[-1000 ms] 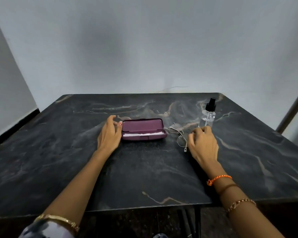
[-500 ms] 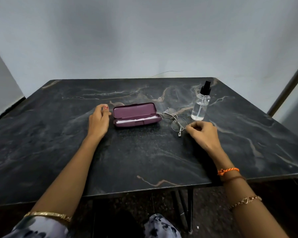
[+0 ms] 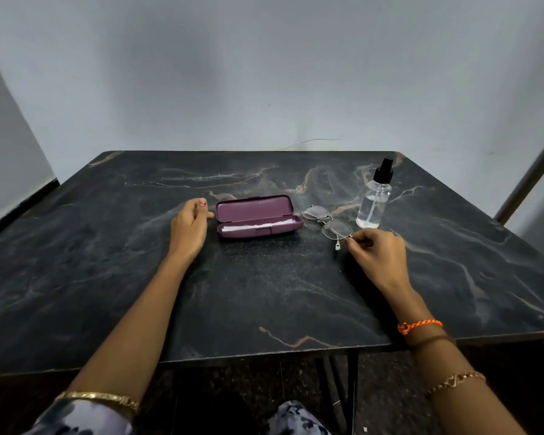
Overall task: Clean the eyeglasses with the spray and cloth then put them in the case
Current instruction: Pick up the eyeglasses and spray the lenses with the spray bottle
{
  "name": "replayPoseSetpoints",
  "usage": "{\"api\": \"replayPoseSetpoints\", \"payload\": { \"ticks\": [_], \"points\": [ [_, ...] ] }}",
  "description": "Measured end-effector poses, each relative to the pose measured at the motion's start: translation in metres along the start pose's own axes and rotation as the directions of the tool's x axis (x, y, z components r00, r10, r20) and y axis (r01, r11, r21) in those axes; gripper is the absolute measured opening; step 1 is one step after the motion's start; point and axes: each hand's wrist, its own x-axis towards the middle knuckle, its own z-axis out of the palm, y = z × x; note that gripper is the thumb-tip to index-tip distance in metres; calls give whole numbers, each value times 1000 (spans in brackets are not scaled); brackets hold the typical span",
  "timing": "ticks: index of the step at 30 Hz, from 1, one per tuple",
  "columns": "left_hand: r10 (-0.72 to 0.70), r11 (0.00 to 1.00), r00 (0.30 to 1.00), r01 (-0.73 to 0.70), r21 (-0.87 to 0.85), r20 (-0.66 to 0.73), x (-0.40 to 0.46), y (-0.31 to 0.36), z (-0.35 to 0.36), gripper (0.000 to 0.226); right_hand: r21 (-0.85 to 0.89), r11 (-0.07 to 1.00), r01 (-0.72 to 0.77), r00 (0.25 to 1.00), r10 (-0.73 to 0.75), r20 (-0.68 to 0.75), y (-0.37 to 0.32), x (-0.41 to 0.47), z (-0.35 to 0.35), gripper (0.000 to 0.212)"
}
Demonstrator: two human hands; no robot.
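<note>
Beside open case (image 3: pixel 258 216), R hand (image 3: pixel 376 255) pinching eyeglasses (image 3: pixel 327 222).

Eyeglasses (image 3: pixel 327 221) between case (image 3: pixel 258 216), spray (image 3: pixel 372 199).

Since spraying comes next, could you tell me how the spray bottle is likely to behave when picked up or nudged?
The bottle stands tall and narrow, so a sideways nudge could probably tip it. It looks partly filled, so likely light. Its smooth clear wall may be slippery.

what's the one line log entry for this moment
right hand pinches eyeglasses | left hand beside open case | spray bottle upright, untouched
</note>
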Motion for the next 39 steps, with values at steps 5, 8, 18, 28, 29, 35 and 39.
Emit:
{"api": "replayPoseSetpoints", "payload": {
  "ticks": [5, 8, 18, 28, 29, 35, 39],
  "points": [
    [39, 999, 999, -38, 26, -24, -1, -2, 2, 30, -9, 997, 74, 983, -75, -170, -3, -1, -2, 6],
    [114, 993, 989, -111, 40, -97, -1, 2, 1, 28, 17, 993, 117, 960, -108, -256, -9, 1, -1, 5],
    [274, 960, 940, -279, 1, -205, -2, 12, 1, 21, 373, 900, 225, 918, -68, -390, -36, 28, 2, 10],
    [-73, 692, 992, -27, -721, -107, 31, 57, 12, 22, 717, 664, 212, 969, -45, -244, -74, 76, 42, 24],
    [-82, 631, 996, 23, -776, -38, 34, 61, 16, 22, 747, 637, 193, 975, -37, -220, -72, 76, 46, 24],
    [19, 336, 983, 167, -927, 184, 35, 78, 31, 25, 804, 569, 172, 985, -74, -158, -60, 78, 52, 19],
    [32, 265, 982, 172, -949, 187, 24, 77, 36, 31, 809, 565, 162, 986, -116, -117, -62, 76, 53, 14]
  ]
}}
